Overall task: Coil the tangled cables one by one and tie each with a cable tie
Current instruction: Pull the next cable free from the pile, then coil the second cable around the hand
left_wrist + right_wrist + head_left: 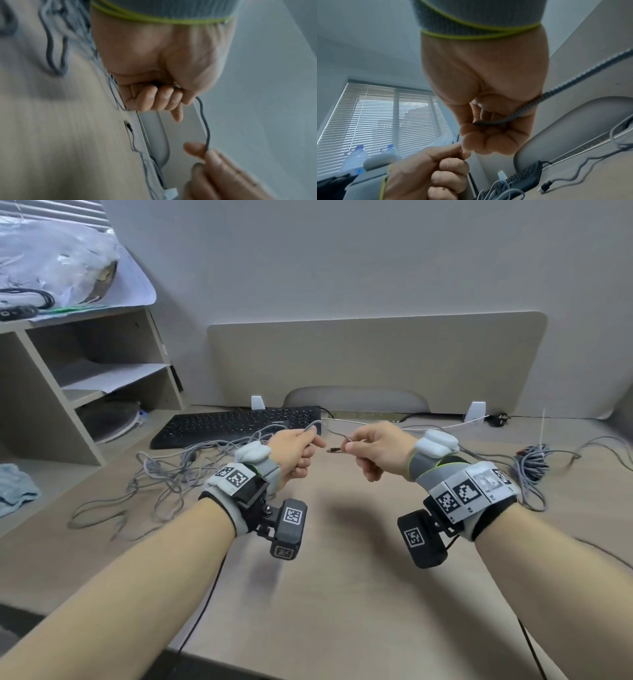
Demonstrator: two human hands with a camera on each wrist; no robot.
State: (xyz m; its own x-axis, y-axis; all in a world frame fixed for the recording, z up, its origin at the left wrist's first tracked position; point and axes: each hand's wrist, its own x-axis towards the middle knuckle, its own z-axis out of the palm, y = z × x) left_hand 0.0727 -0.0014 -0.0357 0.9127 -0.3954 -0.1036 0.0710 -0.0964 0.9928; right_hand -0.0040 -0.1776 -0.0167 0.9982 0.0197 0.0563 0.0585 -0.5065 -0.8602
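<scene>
Both hands are raised above the desk (342, 542) and hold one grey braided cable (325, 426) that arcs between them. My left hand (312, 444) pinches the cable where it rises from the loose grey tangle (171, 474) on the desk's left. Close to the cable's dark plug (333, 450), my right hand (351, 447) pinches it too. In the left wrist view the left hand (163, 100) is a fist, with the cable (205, 125) running to the other hand's fingers (211, 155). The right wrist view shows the right hand (488, 136) curled round the cable (565, 86), the left hand (440, 166) just below.
A coiled grey bundle (532, 460) with a white cable tie (542, 429) standing up from it lies at the right. A black keyboard (239, 426) sits behind the tangle before a divider panel (376, 361). Wooden shelves (85, 392) and a blue cloth (15, 487) are at the left.
</scene>
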